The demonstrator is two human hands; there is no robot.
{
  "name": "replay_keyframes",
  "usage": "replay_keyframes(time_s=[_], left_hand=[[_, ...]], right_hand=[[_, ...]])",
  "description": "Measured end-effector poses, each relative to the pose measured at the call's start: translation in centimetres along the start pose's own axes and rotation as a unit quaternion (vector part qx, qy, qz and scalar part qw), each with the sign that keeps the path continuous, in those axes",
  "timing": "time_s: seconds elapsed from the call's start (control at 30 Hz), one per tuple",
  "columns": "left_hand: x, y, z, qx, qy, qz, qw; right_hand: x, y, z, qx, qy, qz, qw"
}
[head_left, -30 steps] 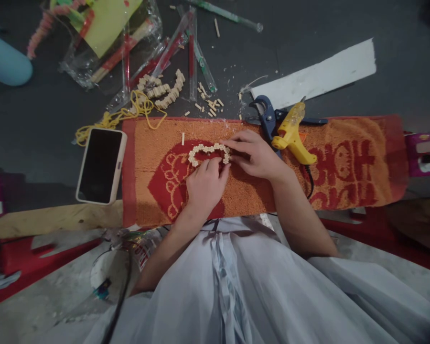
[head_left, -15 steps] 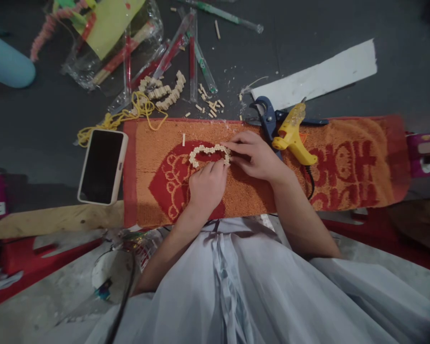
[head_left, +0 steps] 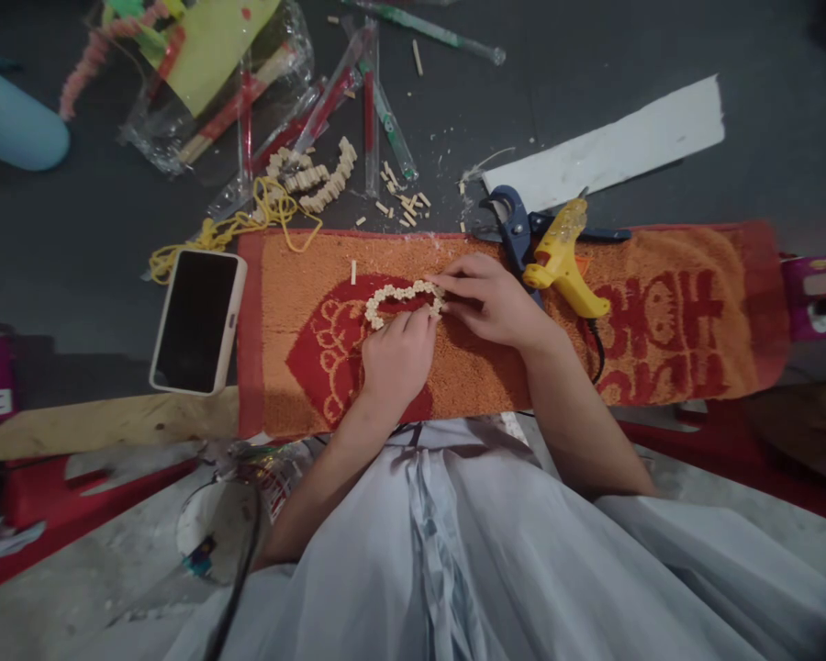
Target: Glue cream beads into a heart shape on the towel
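both hands pinch one end of the bead strip point(head_left: 400, 296) on the towel point(head_left: 661, 312): left hand point(head_left: 396, 358) beneath, right hand point(head_left: 490, 303) beside; its curved length runs leftward from their fingertips.

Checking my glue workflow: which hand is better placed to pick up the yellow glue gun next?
Right. The right hand lies just beside the glue gun on the towel; the left hand is farther away, on the bead arc.
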State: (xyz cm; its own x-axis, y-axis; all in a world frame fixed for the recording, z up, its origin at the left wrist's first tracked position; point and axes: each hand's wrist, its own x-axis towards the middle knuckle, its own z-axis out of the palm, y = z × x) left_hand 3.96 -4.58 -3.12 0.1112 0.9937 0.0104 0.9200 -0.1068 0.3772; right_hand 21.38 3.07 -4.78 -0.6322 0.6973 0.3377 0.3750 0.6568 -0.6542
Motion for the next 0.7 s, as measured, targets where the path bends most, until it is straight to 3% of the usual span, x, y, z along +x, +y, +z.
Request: replay_keyframes(time_s=[0.47, 0.7], left_hand=[[-0.01, 0.09, 0.11, 0.011, 0.023, 0.011, 1.0], [0.04, 0.13, 0.05, 0.014, -0.002, 0.008, 1.0]], right_hand=[[-0.03, 0.06, 0.05, -0.012, 0.005, 0.01, 1.0], [-0.05, 0.01, 0.15, -0.01, 0.019, 0.002, 1.0]])
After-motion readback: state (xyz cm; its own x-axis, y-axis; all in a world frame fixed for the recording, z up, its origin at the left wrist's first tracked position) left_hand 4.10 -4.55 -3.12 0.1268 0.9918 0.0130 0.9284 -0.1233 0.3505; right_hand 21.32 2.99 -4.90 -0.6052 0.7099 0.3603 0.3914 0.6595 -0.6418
